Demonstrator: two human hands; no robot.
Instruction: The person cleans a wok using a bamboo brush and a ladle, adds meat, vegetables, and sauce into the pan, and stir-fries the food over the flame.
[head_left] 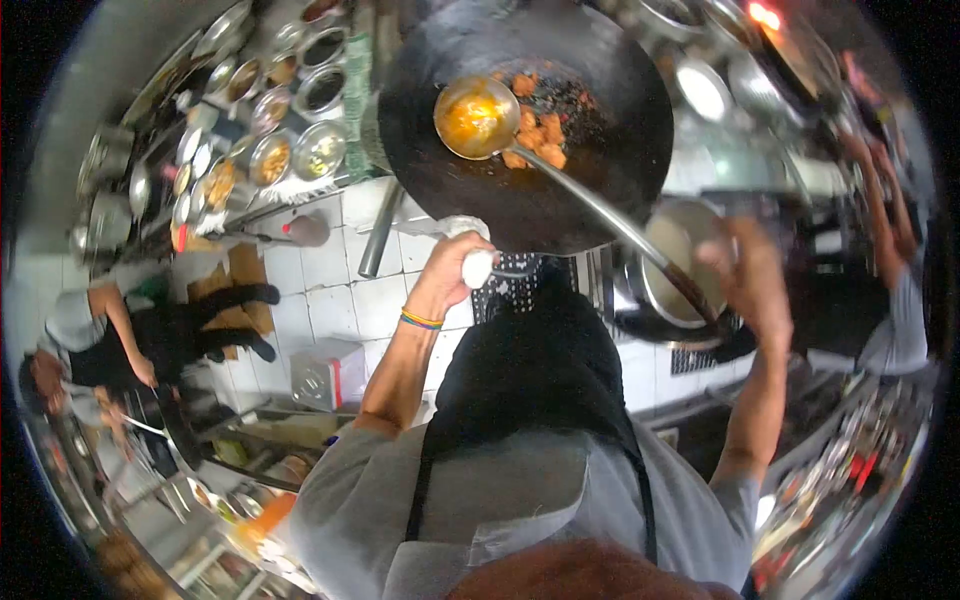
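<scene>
A large black wok (610, 180) fills the upper middle of the head view, with browned fried pieces (540, 135) and dark bits inside. A metal ladle (575, 185) rests across it, its bowl holding a glossy orange-yellow liquid and its handle slanting over the near rim. My left hand (455, 270) is closed on a white cloth (478, 268) at the wok's near edge, by its loop handle. Blurred by motion, my right hand (750, 275) is beside the ladle's handle end, fingers apart and apparently not around it. Below that handle sits a metal pot (665, 265).
Several metal bowls of ingredients (270, 160) stand at the left. A flame (764, 15) burns at the upper right. One person (110, 330) is at the far left, another person's arm (880, 200) at the right. A lidded box (328, 374) sits on the tiled floor.
</scene>
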